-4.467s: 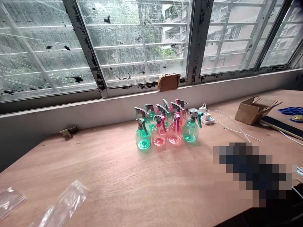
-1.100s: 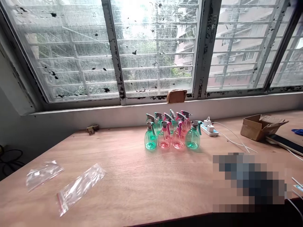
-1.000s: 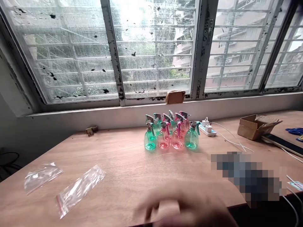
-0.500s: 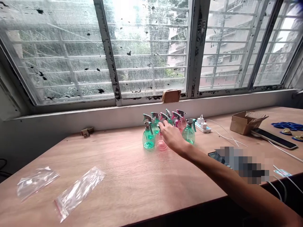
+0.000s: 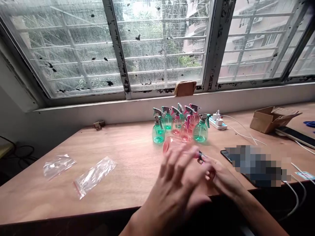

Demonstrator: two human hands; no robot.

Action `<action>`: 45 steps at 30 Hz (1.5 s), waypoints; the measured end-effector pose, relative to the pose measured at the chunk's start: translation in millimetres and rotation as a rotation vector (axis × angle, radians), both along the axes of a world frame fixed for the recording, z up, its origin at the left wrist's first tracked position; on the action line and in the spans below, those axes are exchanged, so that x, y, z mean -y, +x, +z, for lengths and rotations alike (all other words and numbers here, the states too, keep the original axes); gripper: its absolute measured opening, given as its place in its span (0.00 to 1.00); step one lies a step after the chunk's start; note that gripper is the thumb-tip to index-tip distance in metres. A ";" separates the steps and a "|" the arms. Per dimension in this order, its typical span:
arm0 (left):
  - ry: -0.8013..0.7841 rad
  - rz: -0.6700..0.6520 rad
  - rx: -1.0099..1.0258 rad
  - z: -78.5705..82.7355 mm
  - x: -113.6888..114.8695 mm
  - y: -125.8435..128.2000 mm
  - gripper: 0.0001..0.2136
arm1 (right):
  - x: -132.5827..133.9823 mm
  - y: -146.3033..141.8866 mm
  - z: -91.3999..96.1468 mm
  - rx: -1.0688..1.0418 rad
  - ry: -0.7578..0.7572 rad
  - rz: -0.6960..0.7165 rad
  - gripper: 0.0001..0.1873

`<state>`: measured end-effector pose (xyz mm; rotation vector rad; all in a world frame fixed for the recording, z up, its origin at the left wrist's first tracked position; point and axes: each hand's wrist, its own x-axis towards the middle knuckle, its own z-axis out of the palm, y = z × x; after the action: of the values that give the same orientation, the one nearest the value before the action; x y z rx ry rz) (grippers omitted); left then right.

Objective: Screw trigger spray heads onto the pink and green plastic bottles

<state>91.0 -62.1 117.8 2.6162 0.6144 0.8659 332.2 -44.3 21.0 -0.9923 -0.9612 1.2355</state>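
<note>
1. Our left hand (image 5: 177,183) is spread and blurred in front of the pink bottle (image 5: 170,145). Our right hand (image 5: 219,177) pinches its trigger end.
2. Half a second ago that bottle stood in the front row. Now it is held on its side, nearer the surface (image 5: 128,147) edge.
3. There is open room at 10 o'clock up to the bags (image 5: 94,174). The bottle cluster (image 5: 180,127) stands at 12.

tally on the tabletop (image 5: 128,147)

10 spray bottles (image 5: 200,132) in all: 5 green, 5 pink; 9 stand clustered, 1 pink bottle (image 5: 169,144) is tipped apart from them. 2 clear plastic bags (image 5: 94,175), 1 cardboard box (image 5: 268,119), 1 power strip (image 5: 218,123).
</note>
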 end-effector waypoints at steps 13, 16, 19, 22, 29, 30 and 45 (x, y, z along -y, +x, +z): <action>-0.626 0.294 0.417 -89.1 -42.7 -50.0 0.30 | -0.7 -15.2 -11.1 -0.046 -0.062 0.291 0.20; -0.934 0.379 0.556 -93.0 -50.6 -50.6 0.37 | 7.1 -17.7 -13.6 -0.007 -0.014 0.299 0.22; -0.873 0.272 0.591 -98.3 -57.5 -52.6 0.44 | 5.6 -19.6 -14.5 -0.054 -0.006 0.215 0.22; -0.656 0.137 0.501 -98.7 -55.3 -53.6 0.48 | -0.9 -19.4 -13.6 -0.139 0.003 0.110 0.20; -0.864 0.200 0.525 -79.4 -44.4 -49.2 0.34 | -1.0 -17.9 -21.1 -0.031 0.089 -0.003 0.17; -0.928 0.215 0.575 -77.6 -45.0 -48.3 0.32 | 0.2 -17.5 -22.1 0.012 0.127 -0.028 0.17; -0.817 0.522 0.826 -91.6 -64.9 -57.9 0.31 | 17.9 37.8 4.4 0.699 0.390 -0.687 0.15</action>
<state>33.1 2.8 26.2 1.2317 1.0953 1.3463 370.0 -62.2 25.4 -1.3075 -1.1823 0.1001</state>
